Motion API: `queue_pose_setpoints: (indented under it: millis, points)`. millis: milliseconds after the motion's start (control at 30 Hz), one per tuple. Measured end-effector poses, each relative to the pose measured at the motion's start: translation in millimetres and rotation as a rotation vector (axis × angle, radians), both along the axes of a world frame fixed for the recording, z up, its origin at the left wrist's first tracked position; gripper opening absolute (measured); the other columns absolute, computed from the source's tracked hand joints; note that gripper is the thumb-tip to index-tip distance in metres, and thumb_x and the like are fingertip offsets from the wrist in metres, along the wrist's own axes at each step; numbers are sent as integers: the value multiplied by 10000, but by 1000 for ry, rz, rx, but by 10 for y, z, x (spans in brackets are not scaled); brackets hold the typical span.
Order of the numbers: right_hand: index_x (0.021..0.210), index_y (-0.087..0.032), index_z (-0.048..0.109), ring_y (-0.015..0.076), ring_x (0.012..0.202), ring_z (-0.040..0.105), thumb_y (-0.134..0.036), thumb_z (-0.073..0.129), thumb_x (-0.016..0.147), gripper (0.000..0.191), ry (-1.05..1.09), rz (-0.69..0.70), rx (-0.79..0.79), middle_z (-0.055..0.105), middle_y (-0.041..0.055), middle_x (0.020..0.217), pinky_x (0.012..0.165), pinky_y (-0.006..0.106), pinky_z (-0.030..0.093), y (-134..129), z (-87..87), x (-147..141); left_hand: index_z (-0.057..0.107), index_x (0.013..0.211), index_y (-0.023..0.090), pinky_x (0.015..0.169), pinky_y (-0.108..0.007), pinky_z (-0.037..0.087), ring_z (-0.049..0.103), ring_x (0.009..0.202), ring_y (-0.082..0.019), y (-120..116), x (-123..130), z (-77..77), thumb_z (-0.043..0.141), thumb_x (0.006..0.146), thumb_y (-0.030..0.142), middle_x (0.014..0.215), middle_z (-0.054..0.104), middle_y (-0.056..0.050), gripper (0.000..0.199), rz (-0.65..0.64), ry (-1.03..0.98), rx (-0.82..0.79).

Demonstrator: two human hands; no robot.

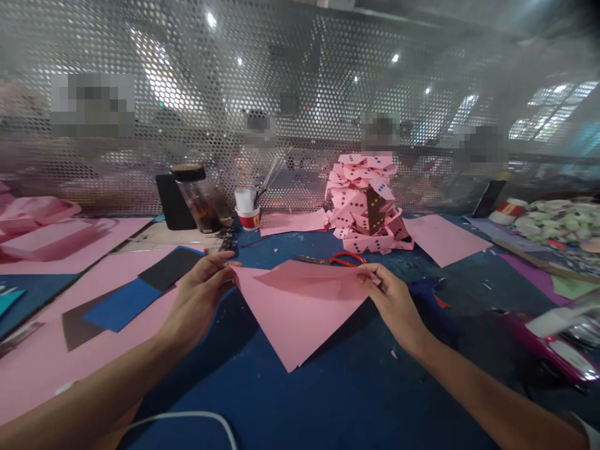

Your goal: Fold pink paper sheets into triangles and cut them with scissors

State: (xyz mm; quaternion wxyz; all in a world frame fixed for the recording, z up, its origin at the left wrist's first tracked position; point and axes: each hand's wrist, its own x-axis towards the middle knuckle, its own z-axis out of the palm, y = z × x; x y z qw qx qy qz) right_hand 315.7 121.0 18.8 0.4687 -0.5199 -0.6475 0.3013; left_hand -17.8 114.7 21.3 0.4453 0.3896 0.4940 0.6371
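Note:
A sheet of pink paper [300,300] is stretched between my two hands, folded over so that one corner points down toward me. My left hand [201,290] pinches its left corner, and my right hand [387,300] pinches the right corner between thumb and fingers. Just behind the paper lie scissors [347,258] with red-orange handles, their blades partly showing. A dark blue glue gun [434,303] rests close to my right wrist. To the left of my left hand are blue, black and brown pieces, with the blue piece [122,304] on top of the brown one.
A stack of folded pink paper shapes with dots [360,206] stands at the back. Left of it are a red-and-white cup [248,217] and a tilted jar [199,200]. A magenta device [553,350] sits at right. A white cable [197,414] crosses the front. Perforated metal [300,75] walls the back.

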Motion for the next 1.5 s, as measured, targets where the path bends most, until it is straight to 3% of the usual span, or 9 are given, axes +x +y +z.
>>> queue_pose_setpoints:
  millis: [233,400,633,900,1500]
  points:
    - [1086,-254,687,216,831,581,-463,570,969,267,-6,-19,-45,682,18,936,731,332,410,19,-57,39,716,1022,236,753,-266,540,633,809,-152,2,4,-10,816,749,297,898,703,2,297,-4,-22,7]
    - [1007,-245,660,230,917,593,-462,575,966,237,32,-11,-65,691,23,1005,779,338,408,26,-69,42,725,966,214,756,-270,534,637,815,-155,17,12,-4,834,725,292,897,702,-3,275,16,-59,-7]
    - [979,-243,646,250,930,605,-452,588,953,218,43,-26,-72,620,3,795,815,359,429,42,-88,50,724,955,194,776,-265,532,635,823,-147,28,-12,-37,824,745,305,888,696,-9,257,-5,-67,-3]
    - [1004,-243,652,239,831,587,-461,561,958,241,40,-25,-70,580,-3,745,784,372,442,57,-116,67,709,987,178,803,-282,534,641,864,-162,25,-5,-37,805,761,332,897,730,-27,290,-7,-85,-3]
    - [1130,-236,682,239,868,596,-504,583,941,343,74,-32,-68,696,46,939,769,343,461,77,-147,79,675,1051,181,818,-308,521,667,902,-186,3,6,-30,780,748,286,1009,759,-59,337,-45,-97,-37]
